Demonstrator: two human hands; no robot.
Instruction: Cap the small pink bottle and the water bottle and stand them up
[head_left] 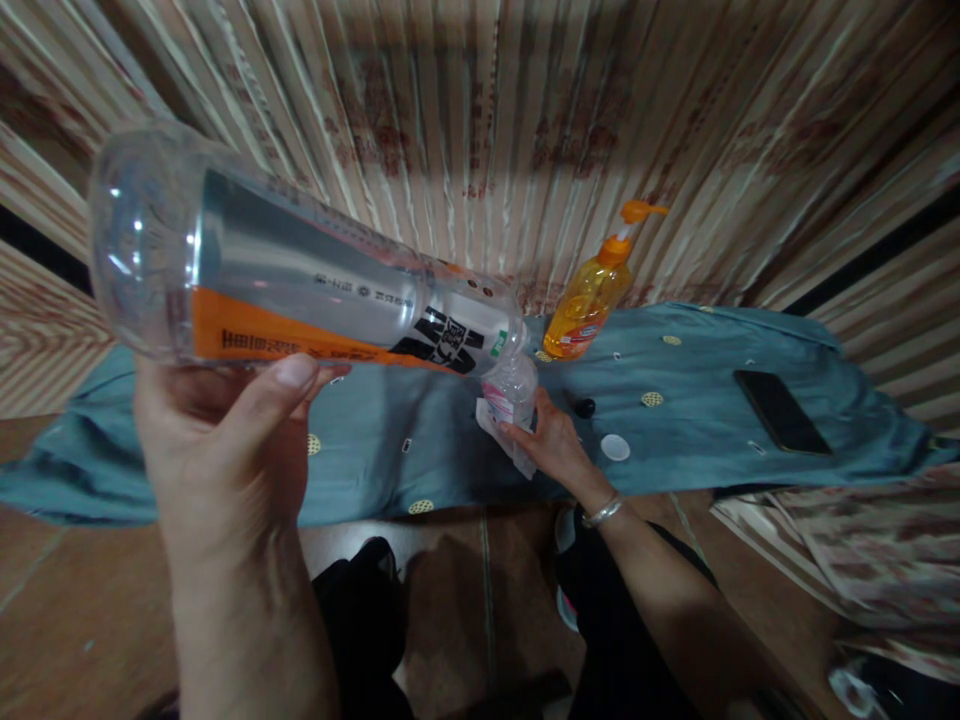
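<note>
Pleated curtain (pixel 450 110) backs the tabletop (pixel 367 470). Near its front edge, the outstretched right hand (pixel 559 440) grasps the small bottle (pixel 514 390); left of it, the raised left hand (pixel 232 440) grips a slanted large bottle (pixel 300 275). Right of the small bottle, cloth (pixel 697 425) separates white disc (pixel 615 447) from phone (pixel 781 412).

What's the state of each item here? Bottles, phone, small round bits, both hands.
Large orange-and-silver-labelled bottle: tilted, neck end toward small bottle; contents unclear.
Small clear bottle: roughly upright, contents unclear.
Pump bottle: upright, pump head fitted, holds orange-yellow liquid.
Smartphone: flat, screen dark.
Black cap: loose on the cloth.
White disc: lying flat.
Left hand: gripping large bottle.
Right hand: gripping small bottle.
</note>
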